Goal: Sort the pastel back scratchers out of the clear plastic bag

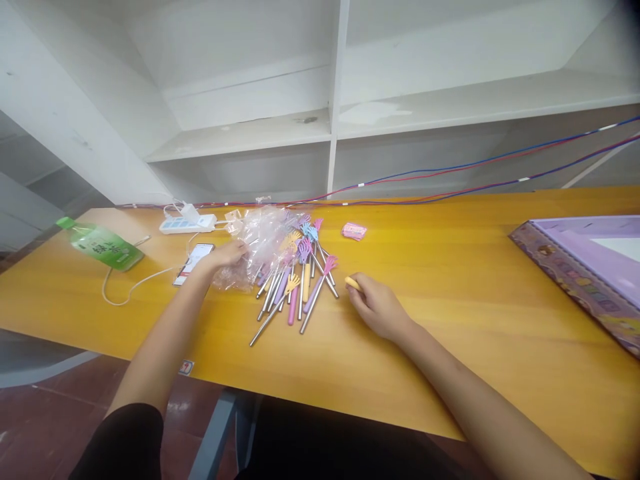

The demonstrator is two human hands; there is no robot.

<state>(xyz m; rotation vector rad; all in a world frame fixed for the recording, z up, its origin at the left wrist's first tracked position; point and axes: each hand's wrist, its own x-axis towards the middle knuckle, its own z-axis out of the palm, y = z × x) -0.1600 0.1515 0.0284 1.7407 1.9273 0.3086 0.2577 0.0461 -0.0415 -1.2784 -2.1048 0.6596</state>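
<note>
From the head camera: left hand gripping the crumpled clear plastic bags on the yellow wooden table, just left of the heap of pastel hand-shaped back scratchers with metal stems. Right hand resting right of that heap, fingertips pinching a small yellow piece. Beyond the left hand, a white-cased phone, white power strip and green drink pouch.

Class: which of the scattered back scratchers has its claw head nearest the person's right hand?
The pink-headed scratcher at the pile's right edge; the others lie further left of the right hand.
</note>
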